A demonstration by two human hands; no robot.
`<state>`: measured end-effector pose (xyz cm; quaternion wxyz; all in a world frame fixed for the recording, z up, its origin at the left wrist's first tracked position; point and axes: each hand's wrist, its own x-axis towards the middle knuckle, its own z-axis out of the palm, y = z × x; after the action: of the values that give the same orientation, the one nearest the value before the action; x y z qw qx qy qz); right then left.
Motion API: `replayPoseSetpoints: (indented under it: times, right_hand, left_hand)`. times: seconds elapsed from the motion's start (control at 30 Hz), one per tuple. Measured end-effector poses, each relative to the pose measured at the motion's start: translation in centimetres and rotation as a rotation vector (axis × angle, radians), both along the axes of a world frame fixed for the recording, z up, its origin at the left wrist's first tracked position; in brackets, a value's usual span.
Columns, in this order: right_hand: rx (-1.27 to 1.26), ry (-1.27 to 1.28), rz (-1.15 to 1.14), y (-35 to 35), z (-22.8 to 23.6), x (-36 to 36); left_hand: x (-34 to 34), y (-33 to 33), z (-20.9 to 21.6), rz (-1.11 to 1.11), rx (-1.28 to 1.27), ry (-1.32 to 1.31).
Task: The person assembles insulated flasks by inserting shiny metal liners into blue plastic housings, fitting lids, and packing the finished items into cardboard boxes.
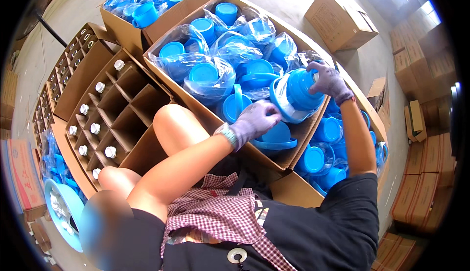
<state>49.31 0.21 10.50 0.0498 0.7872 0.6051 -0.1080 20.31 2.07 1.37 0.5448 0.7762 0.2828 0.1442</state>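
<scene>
A blue plastic jug-like container (299,89) with a stepped top and a pale band or clear wrap lies tilted over the right end of the open carton (198,102). My right hand (329,81), in a grey-purple glove, has its fingers curled round the narrow end of this container. My left hand (257,120), gloved alike, is closed, with its fingertips curled at the container's wrapped near side. What they pinch, if anything, is hidden. Beneath and beside the hands lie blue lidded containers (204,74) with loop handles, several in clear plastic bags.
To the left stands a divided carton (149,100) with white-capped bottles (110,152) in some cells. Another carton of blue containers (325,130) sits at the right, one more (122,20) behind. A blue basin (51,188) holds small white pieces. Stacked boxes (416,197) line the right.
</scene>
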Motion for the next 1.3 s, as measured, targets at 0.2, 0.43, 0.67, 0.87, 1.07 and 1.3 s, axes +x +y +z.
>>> replayPoseSetpoints:
  times: [0.2, 0.43, 0.67, 0.87, 1.07, 1.3]
  right_hand:
    - [-0.063, -0.025, -0.010, -2.8, -12.6, -0.3]
    - [0.444, 0.880, -0.334, 2.0, -13.3, 10.2]
    - [-0.277, -0.417, -0.099, 6.1, -13.1, 10.8]
    - [0.047, -0.154, -0.110, 6.3, -11.6, 12.2]
    - [0.521, 0.161, -0.058, 2.6, -4.9, 9.6]
    - [0.013, -0.065, 0.046, -2.4, -14.8, 0.3]
  left_hand:
    - [-5.8, -0.4, -2.3, 0.055, -0.145, -0.050]
    - [-17.5, -0.1, 4.5, 0.309, 0.045, -0.254]
    - [-29.0, -1.0, 3.4, 0.864, 0.057, -0.142]
    - [-35.4, -3.4, 1.8, 0.994, 0.051, -0.051]
    - [-38.3, -3.4, 1.4, 1.041, 0.023, -0.146]
    - [-36.6, -3.4, 1.3, 0.985, 0.066, -0.090]
